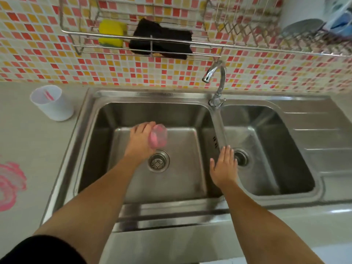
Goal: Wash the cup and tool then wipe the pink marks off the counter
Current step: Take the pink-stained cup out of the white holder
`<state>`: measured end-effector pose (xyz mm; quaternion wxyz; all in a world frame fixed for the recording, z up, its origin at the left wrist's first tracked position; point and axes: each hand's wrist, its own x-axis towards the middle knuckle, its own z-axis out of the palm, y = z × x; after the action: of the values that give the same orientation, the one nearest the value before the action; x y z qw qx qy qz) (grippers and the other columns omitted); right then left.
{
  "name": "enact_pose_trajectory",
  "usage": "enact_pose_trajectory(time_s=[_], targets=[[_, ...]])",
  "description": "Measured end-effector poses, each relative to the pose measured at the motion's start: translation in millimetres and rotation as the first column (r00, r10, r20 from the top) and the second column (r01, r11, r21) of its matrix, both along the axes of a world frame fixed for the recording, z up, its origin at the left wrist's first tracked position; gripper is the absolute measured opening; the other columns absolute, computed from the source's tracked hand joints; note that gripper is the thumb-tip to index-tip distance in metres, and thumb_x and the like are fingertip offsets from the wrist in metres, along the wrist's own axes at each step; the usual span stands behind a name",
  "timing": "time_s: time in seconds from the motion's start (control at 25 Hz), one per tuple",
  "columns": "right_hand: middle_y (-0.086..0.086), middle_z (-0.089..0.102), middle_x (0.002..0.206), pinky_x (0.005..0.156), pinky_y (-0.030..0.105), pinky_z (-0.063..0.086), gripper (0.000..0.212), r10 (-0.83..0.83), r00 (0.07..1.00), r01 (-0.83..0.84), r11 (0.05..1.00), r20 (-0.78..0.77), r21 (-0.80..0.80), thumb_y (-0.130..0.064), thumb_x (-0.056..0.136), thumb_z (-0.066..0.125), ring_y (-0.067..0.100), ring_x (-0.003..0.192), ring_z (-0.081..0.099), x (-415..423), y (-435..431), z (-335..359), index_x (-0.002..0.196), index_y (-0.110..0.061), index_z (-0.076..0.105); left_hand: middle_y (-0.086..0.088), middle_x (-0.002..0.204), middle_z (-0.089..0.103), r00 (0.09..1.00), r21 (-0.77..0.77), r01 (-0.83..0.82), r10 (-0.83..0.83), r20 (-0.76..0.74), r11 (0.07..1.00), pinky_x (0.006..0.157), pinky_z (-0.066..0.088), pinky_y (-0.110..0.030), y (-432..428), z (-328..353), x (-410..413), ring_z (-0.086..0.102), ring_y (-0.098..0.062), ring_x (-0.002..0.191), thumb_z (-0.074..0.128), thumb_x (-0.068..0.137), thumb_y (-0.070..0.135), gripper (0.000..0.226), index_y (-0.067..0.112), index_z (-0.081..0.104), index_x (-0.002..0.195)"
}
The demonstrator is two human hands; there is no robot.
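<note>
Left hand [140, 143]: centre of the frame, over the left basin; its fingers curl round the pink cup from the left side and hold it above the basin floor.
Pink cup [158, 138]: small, translucent pink plastic, round-walled and motion-blurred; it is just above the strainer in the frame. Its long axis runs roughly top to bottom of the frame, leaning slightly; which end is the mouth I cannot tell.
Right hand [224, 166]: right of centre, palm down, fingers straight and close together, thumb spread out, holding nothing; it hovers over the ridge between the two basins, fingertips pointing towards the top of the frame.
Pink tool [48, 95]: thin pink stick, leaning inside the white cup, its long axis slanting from upper left to lower right.
White cup [52, 103]: matte white plastic, tapered, upright on the counter at the upper left, beside the sink's rim.
Pink marks [9, 184]: chalky concentric smears at the left edge.
Counter [28, 141]: pale grey, matte.
Sink [152, 95]: brushed stainless steel, two rounded rectangular basins, ribbed drainboard at right.
Strainer [159, 161]: round, perforated metal.
Faucet [217, 79]: curved chrome, spout turned left.
Wall [38, 54]: small glossy mosaic tiles, red, orange and cream.
Rack [171, 43]: steel wire, holding a yellow sponge [111, 33] and a black cloth [162, 40].
</note>
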<state>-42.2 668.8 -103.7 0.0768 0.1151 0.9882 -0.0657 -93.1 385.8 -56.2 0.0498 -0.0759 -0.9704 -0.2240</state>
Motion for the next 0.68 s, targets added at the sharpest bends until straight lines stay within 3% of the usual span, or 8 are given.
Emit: enact_pose_trajectory(time_s=[0.16,0.32,0.44,0.52,0.6,0.68], targets=[[0.016,0.009,0.157,0.117,0.044,0.01,0.062,0.006,0.998,-0.006,1.0,-0.058,-0.003,-0.033,0.098,0.028,0.029,0.145,0.006,0.1,0.1,-4.8,0.147,-0.001,0.009,-0.013,0.129,0.056,0.993,-0.352,0.098,-0.117,-0.032,0.931,0.108,0.03,-0.044,-1.6,-5.1,-16.3,0.048,-0.034,0.12,0.073,0.063,0.006,0.072,0.006,0.049,0.131],[0.016,0.005,0.157,0.118,0.042,0.007,0.061,0.032,0.997,-0.031,0.999,-0.067,0.015,-0.033,0.098,0.023,0.029,0.146,0.003,2.1,2.2,-5.3,0.148,-0.001,0.006,-0.009,0.142,0.042,0.995,-0.441,0.094,-0.069,0.073,0.893,0.109,0.03,-0.045,2.2,2.8,-24.9,0.029,-0.039,0.133,0.07,0.071,0.002,0.077,0.014,0.037,0.14],[0.017,0.008,0.156,0.117,0.042,0.009,0.062,0.025,0.995,-0.024,1.0,-0.097,0.014,-0.034,0.096,0.017,0.03,0.145,0.007,1.5,1.6,-6.4,0.147,0.0,0.008,-0.007,0.15,0.028,0.989,-0.571,0.144,-0.092,0.119,0.808,0.113,0.023,-0.044,7.7,12.5,-28.9,0.017,-0.037,0.14,0.065,0.079,0.005,0.08,0.016,0.023,0.146],[0.019,0.013,0.155,0.116,0.044,0.012,0.065,0.02,0.994,-0.019,1.0,-0.104,0.007,-0.035,0.092,0.017,0.032,0.144,0.012,1.8,1.7,-8.1,0.146,0.001,0.013,-0.009,0.148,0.033,0.982,-0.653,0.18,-0.175,0.074,0.735,0.111,0.027,-0.045,11.0,17.2,-29.9,0.023,-0.038,0.138,0.07,0.075,0.011,0.082,0.014,0.028,0.145],[0.02,0.016,0.155,0.116,0.045,0.014,0.065,0.014,0.995,-0.014,1.0,-0.101,-0.004,-0.034,0.091,0.018,0.033,0.144,0.015,1.6,1.3,-10.8,0.146,0.002,0.015,-0.009,0.133,0.053,0.962,-0.754,0.192,-0.273,0.017,0.628,0.099,0.043,-0.043,12.3,17.5,-31.8,0.046,-0.038,0.125,0.084,0.054,0.017,0.086,0.012,0.049,0.132],[0.02,0.017,0.154,0.115,0.045,0.015,0.065,0.002,0.994,-0.003,1.0,-0.111,-0.007,-0.034,0.092,0.018,0.033,0.143,0.016,0.9,1.3,-11.0,0.145,0.002,0.016,-0.007,0.12,0.063,0.933,-0.802,0.178,-0.356,-0.046,0.57,0.09,0.05,-0.04,13.8,17.0,-33.3,0.058,-0.036,0.113,0.087,0.041,0.021,0.085,0.013,0.061,0.121]])
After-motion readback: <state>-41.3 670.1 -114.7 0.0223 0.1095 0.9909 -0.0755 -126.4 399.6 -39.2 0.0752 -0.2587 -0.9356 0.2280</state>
